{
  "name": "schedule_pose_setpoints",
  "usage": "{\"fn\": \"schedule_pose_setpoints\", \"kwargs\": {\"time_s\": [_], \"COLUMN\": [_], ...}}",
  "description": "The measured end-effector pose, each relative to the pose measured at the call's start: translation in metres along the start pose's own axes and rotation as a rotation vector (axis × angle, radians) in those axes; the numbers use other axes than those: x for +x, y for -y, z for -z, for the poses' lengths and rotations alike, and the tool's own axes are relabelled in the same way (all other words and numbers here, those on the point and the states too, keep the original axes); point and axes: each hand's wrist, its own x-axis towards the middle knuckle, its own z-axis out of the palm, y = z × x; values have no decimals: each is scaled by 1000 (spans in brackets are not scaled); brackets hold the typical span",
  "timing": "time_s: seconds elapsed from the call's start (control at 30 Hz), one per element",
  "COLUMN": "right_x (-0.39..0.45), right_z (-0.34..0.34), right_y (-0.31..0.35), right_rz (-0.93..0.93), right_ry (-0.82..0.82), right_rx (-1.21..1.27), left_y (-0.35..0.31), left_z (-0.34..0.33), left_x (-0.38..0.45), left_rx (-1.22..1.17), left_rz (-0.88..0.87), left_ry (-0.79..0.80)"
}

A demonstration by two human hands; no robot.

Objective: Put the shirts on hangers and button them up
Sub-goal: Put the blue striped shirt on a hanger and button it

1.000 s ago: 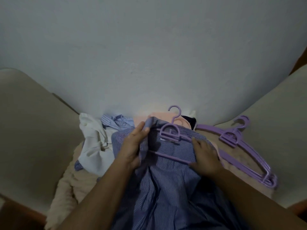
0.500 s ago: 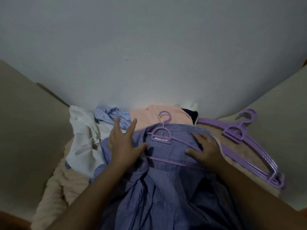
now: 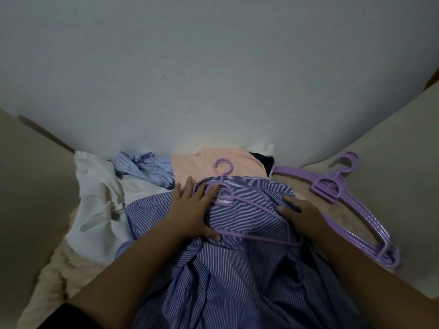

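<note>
Pale wall backs the bed (image 3: 380, 162) where the blue-and-white striped cotton shirt (image 3: 237, 281) lies with a purple plastic hanger (image 3: 228, 200) inside. The left hand (image 3: 190, 214) has let go of the collar and now presses flat, fingers released; the right hand (image 3: 301, 214) rests relaxed on the shoulder. Buttoning likely comes next.

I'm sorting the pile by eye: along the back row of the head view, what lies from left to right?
white shirt → crumpled light blue striped shirt → peach garment → dark garment → stack of purple hangers
</note>
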Motion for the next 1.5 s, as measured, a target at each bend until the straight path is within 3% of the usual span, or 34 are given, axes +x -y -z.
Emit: {"fn": "schedule_pose_setpoints", "kwargs": {"time_s": [0.1,0.23,0.47,0.57,0.73,0.93,1.1,1.2,1.3,1.4,1.5], "right_x": [-1,-5,-24,-40,-71,-88,-109,-124,-135,-138,-137], "right_z": [2,17,33,16,-57,-68,-77,-92,-105,-107,-107], "right_y": [2,21,92,114,103,64,54,53,50,41,33], "right_rz": [9,131,292,300,155,33,0,-51,-129,-184,-190], "right_ry": [-27,-170,-161,-71,207,224,290,335,328,309,259], "right_rx": [13,100,345,493,543,516,432,558,654,683,657], "left_y": [3,11,23,17,-6,-12,-24,-61,-97,-114,-113], "left_z": [-5,-4,24,42,29,-9,-14,-11,-36,-62,-70], "left_x": [1,-2,-5,-1,-5,-76,-121,-132,-137,-144,-146], "left_rx": [-56,44,48,7,-278,-565,-651,-1010,-1203,-1246,-1323], "left_rz": [25,1,107,199,259,390,537,571,541,516,575], "left_ry": [-16,-79,-185,-202,-183,-406,-382,-463,-316,-157,-222]}}
